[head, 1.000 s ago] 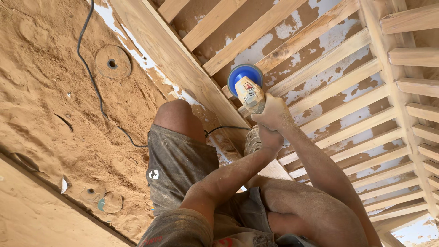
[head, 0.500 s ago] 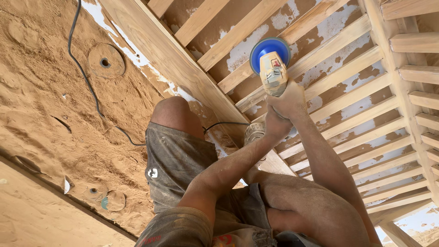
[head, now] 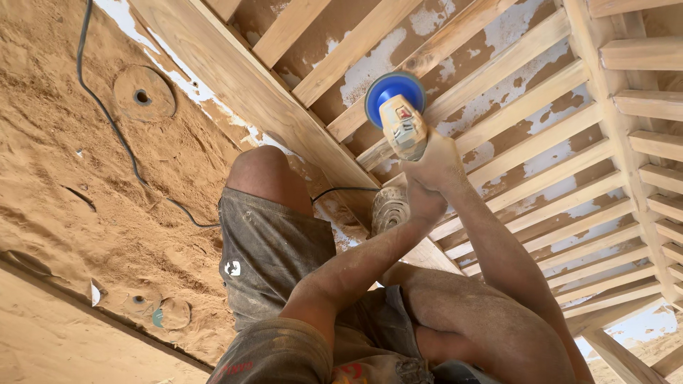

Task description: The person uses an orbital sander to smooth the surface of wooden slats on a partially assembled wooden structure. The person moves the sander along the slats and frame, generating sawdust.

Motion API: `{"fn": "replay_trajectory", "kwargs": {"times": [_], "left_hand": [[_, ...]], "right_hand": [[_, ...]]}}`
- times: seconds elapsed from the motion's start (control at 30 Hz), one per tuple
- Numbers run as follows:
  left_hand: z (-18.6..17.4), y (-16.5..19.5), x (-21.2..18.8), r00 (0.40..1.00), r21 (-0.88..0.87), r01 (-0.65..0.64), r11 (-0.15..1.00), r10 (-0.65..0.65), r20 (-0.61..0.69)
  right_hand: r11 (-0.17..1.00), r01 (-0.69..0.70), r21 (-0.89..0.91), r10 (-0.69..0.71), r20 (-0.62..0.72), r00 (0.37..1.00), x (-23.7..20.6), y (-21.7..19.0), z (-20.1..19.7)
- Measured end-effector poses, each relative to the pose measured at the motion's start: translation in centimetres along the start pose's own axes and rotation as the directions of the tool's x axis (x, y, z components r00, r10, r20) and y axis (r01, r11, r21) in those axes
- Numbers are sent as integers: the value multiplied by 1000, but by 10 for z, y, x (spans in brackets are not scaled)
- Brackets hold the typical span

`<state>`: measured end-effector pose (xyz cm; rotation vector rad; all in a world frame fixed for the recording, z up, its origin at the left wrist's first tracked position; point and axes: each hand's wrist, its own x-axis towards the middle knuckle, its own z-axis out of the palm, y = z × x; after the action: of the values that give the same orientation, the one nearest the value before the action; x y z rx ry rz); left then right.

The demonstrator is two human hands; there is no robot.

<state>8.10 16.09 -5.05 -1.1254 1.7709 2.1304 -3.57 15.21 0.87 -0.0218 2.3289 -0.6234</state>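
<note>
Two hands on one tool: your left hand (head: 421, 203) wraps closed around the angle grinder (head: 400, 124) at its rear, your right hand (head: 441, 162) clamps its body, and the blue disc (head: 388, 89) sits against a slat of the wooden lattice frame (head: 498, 107).

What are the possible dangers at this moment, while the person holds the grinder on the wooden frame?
1. The black cable runs through the sawdust toward the bent knee; it might snag.
2. The grinder sits on a narrow slat; it may slip into a gap.
3. The right hand and left hand are bare and close to the blue disc.
</note>
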Motion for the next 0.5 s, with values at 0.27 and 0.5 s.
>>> {"fn": "replay_trajectory", "kwargs": {"times": [0.27, 0.5], "left_hand": [[1, 15, 15, 978, 129, 100, 987, -122, 172], [-13, -15, -6, 998, -26, -55, 998, 54, -43]], "right_hand": [[991, -73, 109, 83, -95, 992, 7, 18, -15], [996, 28, -89, -19, 98, 995, -3, 2, 17]]}}
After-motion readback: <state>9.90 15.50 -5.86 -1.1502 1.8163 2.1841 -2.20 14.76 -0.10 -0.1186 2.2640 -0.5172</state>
